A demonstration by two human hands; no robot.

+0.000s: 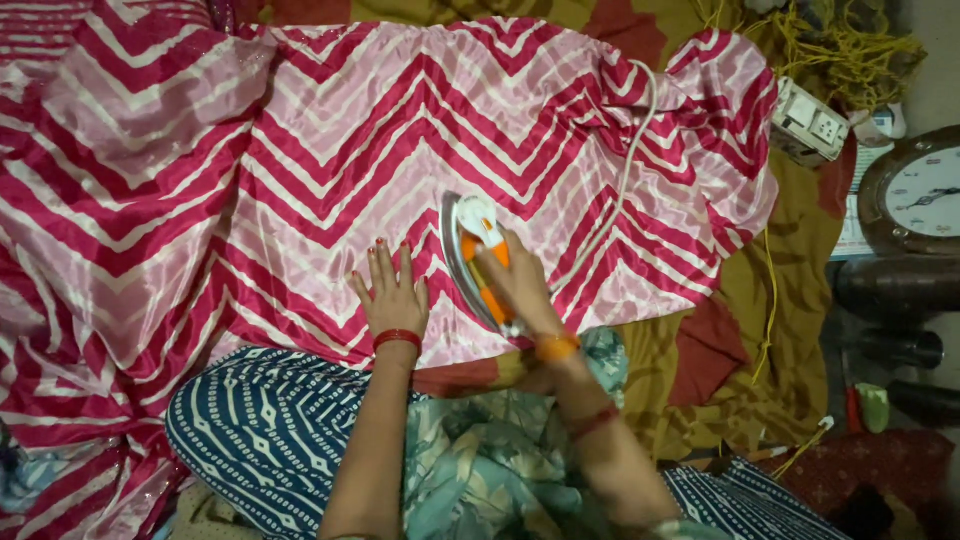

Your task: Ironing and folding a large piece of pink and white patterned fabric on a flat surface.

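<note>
A shiny pink cloth [400,120] with red and white zigzag stripes lies spread out in front of me. My left hand [392,292] rests flat on it, fingers apart, holding nothing. Just to its right my right hand [520,285] grips the orange handle of a white and orange electric iron [472,240], which sits on the cloth tipped onto its side edge. The iron's white cord [625,170] runs up across the cloth toward the far right.
An olive and red sheet [740,330] lies under the cloth. A white socket board [808,122], tangled yellow cord [840,40] and a round brown clock [915,195] sit at the right. My blue patterned lap [260,420] is at the bottom.
</note>
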